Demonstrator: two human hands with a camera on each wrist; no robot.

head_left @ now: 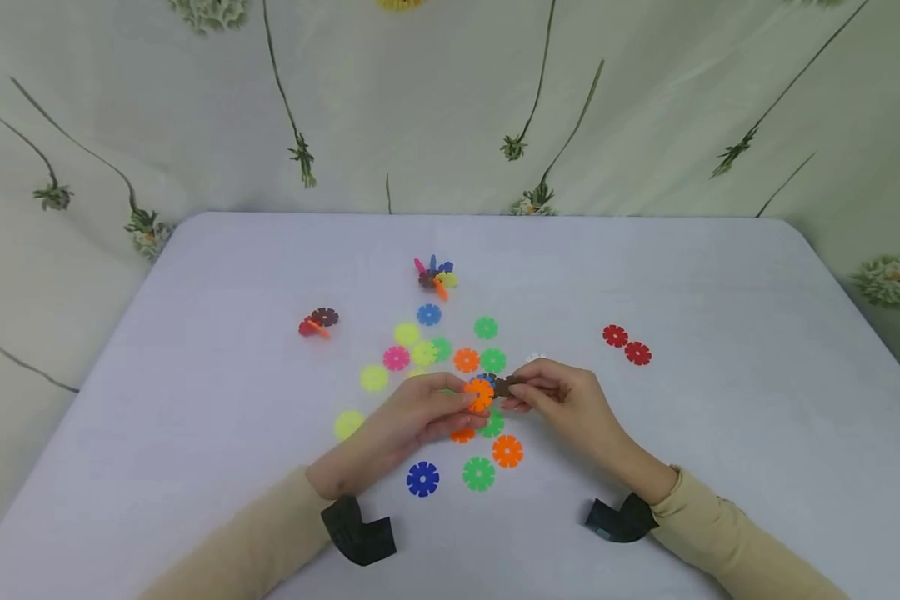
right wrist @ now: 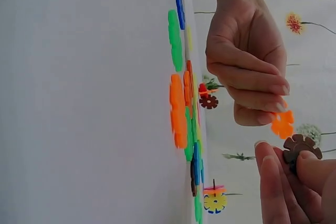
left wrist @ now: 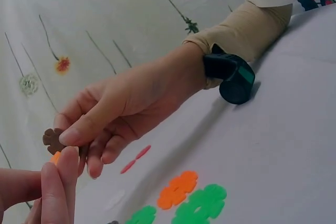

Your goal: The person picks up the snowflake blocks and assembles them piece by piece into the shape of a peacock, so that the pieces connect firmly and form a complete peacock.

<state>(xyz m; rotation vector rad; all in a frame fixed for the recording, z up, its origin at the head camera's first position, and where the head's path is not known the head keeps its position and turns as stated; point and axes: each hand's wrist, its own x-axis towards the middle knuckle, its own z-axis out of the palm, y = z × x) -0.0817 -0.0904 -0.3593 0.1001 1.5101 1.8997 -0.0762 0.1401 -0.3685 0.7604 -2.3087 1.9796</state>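
In the head view, my left hand pinches an orange notched plastic disc between thumb and fingers. My right hand holds a brown notched disc by its edge, close beside the orange one. A bit of blue disc shows behind the orange piece. The right wrist view puts the brown disc between thumb and fingers of the right hand, right by the orange disc. From the left wrist, the fingers of my left hand hide most of the orange disc.
Loose discs lie under and around the hands, among them a dark blue disc, a green disc and a pink disc. Joined multicoloured discs stand farther back, a smaller cluster at left. Two red discs lie right.
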